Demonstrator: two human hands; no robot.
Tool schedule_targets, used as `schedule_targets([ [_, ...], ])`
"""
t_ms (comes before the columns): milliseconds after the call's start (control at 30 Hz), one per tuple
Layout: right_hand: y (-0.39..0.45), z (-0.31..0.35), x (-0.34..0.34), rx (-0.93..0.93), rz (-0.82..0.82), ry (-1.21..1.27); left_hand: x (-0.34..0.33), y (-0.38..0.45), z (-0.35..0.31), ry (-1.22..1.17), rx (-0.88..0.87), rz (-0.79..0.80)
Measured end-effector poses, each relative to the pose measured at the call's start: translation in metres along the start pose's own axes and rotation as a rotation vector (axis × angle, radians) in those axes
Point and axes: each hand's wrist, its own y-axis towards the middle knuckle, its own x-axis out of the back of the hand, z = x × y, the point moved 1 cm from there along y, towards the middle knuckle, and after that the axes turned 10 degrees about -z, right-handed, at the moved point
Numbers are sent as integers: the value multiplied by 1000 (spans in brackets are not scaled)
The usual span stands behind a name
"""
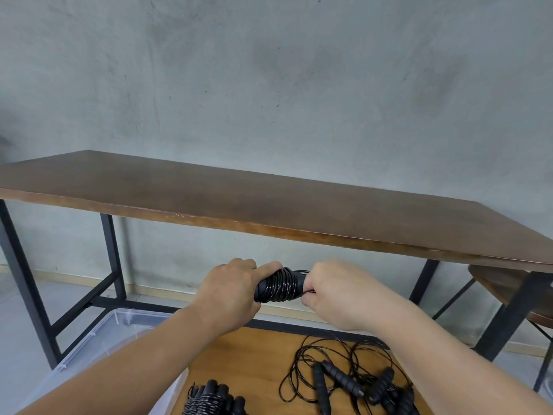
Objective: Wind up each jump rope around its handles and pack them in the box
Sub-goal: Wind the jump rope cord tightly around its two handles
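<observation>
Gray wall [299,70] stands behind my hands. My left hand [230,292] grips the wound rope [279,286], and my right hand [338,295] pinches its thin end. Below them lie loose ropes [353,381] and a clear box [98,345].

A black jump rope [279,286] sits between the fingers of both hands, its handles lying side by side and roughly level, with glossy cord wound in tight turns around them. The left fingers [269,269] wrap its left end; a short cord end pokes out by the right fingers [308,290]. Below the fingers, loose jump ropes [347,375] lie tangled, thin cord looping around ribbed black handles. Below the left fingers lies a wound bundle [209,399] (partly cut off by the frame edge). Further left stands the clear plastic box [98,339].
</observation>
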Motion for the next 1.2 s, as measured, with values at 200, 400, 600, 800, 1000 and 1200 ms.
schedule_targets([
  [200,9,0,26,163,102,-79,3,-6,3,-61,-107,61],
  [400,21,-5,40,186,167,81,9,-10,3,-228,-159,100],
  [600,34,-29,30,71,255,507,9,-17,3,-293,-188,44],
  [800,38,-41,6,24,326,518,3,-23,1,-247,-258,21],
  [1000,39,-54,-13,-61,335,776,3,-26,-1,-216,-310,3],
  [1200,35,-54,-29,-166,305,909,-2,-29,-4,-172,-323,8],
])
